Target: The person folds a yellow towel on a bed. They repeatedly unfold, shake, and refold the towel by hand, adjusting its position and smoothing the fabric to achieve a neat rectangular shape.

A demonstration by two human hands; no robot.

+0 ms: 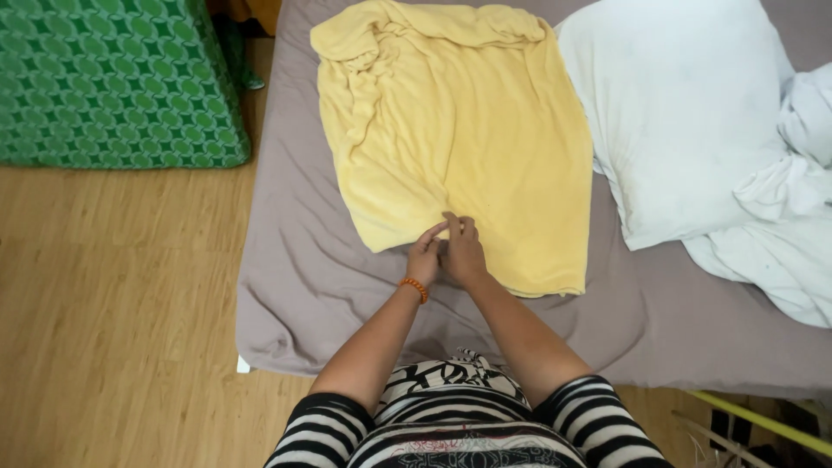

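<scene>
Yellow towel (468, 147) is lying spread on the bed (295, 260), bunched along its far edge. Left hand (424, 256) and right hand (462, 251) are meeting at the towel's near edge, fingers pinching the cloth together. White pillow (685, 113) is sitting just beside the towel, rumpled white sheet (780, 234) overlapping it.

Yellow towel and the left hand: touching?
Touching. The head view shows the left hand with its fingertips on the near edge of the yellow towel, beside the right hand.
</scene>
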